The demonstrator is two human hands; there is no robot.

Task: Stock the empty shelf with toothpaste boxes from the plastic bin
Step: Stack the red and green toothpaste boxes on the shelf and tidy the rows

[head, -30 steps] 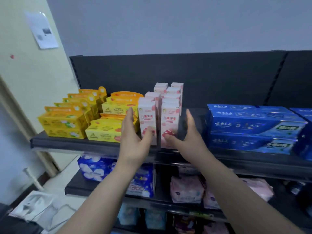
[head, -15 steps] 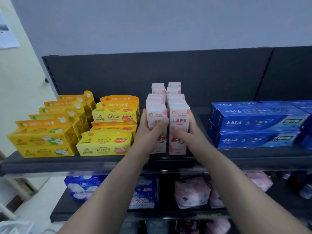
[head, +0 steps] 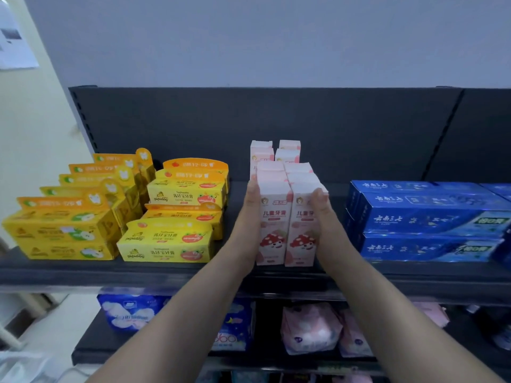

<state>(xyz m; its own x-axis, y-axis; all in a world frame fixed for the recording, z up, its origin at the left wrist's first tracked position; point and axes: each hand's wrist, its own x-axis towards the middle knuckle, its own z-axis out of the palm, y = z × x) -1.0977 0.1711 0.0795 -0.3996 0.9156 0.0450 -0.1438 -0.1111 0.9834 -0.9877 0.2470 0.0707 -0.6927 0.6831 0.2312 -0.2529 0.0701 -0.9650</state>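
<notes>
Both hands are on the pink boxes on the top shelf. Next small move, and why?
Probably squeeze the upright pink-and-white cardboard toothpaste boxes together, square the rows, then let go. The left hand lies flat on their left side, the right hand on their right, and the rear boxes sit offset left of the front ones.
</notes>
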